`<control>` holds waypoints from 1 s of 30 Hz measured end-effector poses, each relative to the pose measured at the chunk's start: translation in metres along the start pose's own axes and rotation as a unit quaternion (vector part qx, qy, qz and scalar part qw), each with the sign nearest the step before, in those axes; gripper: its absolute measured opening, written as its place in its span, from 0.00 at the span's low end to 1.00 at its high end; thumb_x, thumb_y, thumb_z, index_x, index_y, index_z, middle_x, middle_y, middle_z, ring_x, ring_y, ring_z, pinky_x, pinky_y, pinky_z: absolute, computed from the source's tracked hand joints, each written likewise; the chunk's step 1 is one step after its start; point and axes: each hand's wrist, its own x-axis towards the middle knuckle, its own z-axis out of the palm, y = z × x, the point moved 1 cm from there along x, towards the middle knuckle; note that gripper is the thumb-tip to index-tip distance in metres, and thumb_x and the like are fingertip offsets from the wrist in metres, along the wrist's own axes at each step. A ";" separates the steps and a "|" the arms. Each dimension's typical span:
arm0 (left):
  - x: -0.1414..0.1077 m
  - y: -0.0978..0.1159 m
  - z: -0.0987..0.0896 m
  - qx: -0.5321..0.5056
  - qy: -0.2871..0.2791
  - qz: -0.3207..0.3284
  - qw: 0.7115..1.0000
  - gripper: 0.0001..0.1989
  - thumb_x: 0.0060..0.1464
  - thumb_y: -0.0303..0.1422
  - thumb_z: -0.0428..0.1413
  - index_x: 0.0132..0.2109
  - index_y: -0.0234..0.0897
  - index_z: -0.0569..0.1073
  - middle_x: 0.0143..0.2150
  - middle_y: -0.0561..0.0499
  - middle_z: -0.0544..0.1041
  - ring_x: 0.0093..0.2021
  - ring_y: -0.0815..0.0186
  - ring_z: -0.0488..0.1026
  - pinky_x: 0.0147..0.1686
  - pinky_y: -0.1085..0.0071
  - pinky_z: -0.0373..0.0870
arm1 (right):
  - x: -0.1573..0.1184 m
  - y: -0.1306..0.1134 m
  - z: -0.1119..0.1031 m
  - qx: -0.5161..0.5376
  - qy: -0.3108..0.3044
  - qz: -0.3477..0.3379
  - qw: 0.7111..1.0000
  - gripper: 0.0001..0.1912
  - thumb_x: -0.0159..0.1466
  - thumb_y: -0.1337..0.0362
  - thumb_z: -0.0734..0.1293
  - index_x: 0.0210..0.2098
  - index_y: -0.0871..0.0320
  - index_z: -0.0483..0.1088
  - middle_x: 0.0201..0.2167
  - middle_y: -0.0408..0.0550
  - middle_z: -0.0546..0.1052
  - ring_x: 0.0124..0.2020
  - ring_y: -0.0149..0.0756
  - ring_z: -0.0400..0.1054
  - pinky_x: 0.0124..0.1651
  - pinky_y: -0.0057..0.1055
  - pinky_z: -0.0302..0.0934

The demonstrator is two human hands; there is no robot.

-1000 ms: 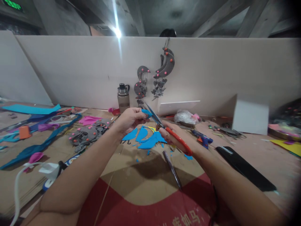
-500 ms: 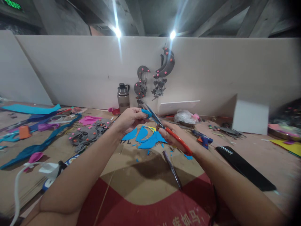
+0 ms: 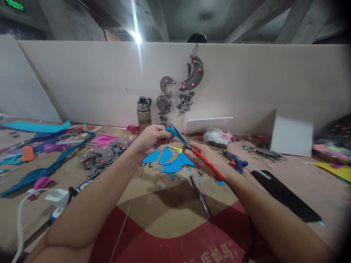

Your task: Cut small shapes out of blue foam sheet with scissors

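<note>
Below, cardboard print [image 3: 217,254] — maybe "疾如马"; left hand [image 3: 154,138] pinching blue piece [image 3: 171,132], right hand [image 3: 197,156] gripping scissors [image 3: 205,161].

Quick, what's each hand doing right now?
Left hand: closed, pinching a small blue piece.
Right hand: closed on red-handled scissors.

Cardboard [image 3: 164,219] reads "如马"; green sign [image 3: 13,5] illegible.

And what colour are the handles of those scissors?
Red, a bright orange-tinged red on the handles; the head view shows them best.
</note>
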 end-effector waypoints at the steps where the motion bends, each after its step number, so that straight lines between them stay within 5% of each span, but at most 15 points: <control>1: 0.000 0.000 0.000 -0.002 0.000 -0.001 1.000 0.07 0.36 0.28 0.66 0.26 0.31 0.75 0.25 0.50 0.75 0.27 0.71 0.71 0.32 0.72 0.67 | 0.000 0.000 0.000 0.004 0.002 0.000 1.000 0.26 0.65 0.40 0.57 0.33 0.58 0.63 0.25 0.40 0.60 0.26 0.28 0.53 0.29 0.28 0.49; 9: -0.001 0.002 0.001 -0.019 0.006 -0.013 1.000 0.10 0.35 0.28 0.67 0.24 0.31 0.73 0.22 0.52 0.73 0.26 0.72 0.71 0.31 0.73 0.67 | 0.001 0.012 0.008 0.073 0.021 0.022 0.997 0.21 0.63 0.45 0.64 0.29 0.56 0.58 0.21 0.37 0.58 0.21 0.25 0.51 0.23 0.24 0.47; 16: 0.001 -0.002 0.002 -0.057 -0.015 0.012 0.998 0.11 0.36 0.28 0.68 0.25 0.30 0.73 0.24 0.53 0.73 0.26 0.73 0.72 0.35 0.73 0.68 | 0.004 0.023 0.035 0.251 0.007 0.131 0.959 0.24 0.64 0.38 0.57 0.33 0.55 0.58 0.19 0.35 0.59 0.15 0.25 0.52 0.17 0.24 0.50; 22: -0.014 0.010 0.015 -0.069 -0.032 0.071 0.995 0.11 0.38 0.29 0.68 0.26 0.32 0.72 0.23 0.53 0.73 0.27 0.71 0.73 0.33 0.74 0.66 | 0.005 0.027 0.057 -0.023 -0.021 0.133 0.991 0.19 0.59 0.47 0.68 0.38 0.57 0.73 0.25 0.44 0.73 0.23 0.30 0.64 0.25 0.26 0.53; 26: -0.024 0.016 0.025 -0.075 -0.036 0.082 0.993 0.10 0.40 0.29 0.67 0.26 0.33 0.71 0.24 0.53 0.74 0.27 0.72 0.72 0.33 0.73 0.65 | -0.006 0.020 0.084 -0.248 -0.089 0.131 0.956 0.20 0.60 0.48 0.65 0.43 0.56 0.76 0.33 0.55 0.79 0.33 0.44 0.73 0.30 0.31 0.56; 30: -0.024 0.008 0.032 -0.060 -0.037 0.080 0.994 0.11 0.40 0.30 0.67 0.26 0.33 0.71 0.25 0.53 0.75 0.28 0.71 0.71 0.33 0.72 0.65 | -0.014 0.016 0.104 -0.301 -0.129 0.110 0.938 0.23 0.60 0.48 0.63 0.47 0.56 0.74 0.37 0.59 0.80 0.36 0.50 0.75 0.31 0.34 0.59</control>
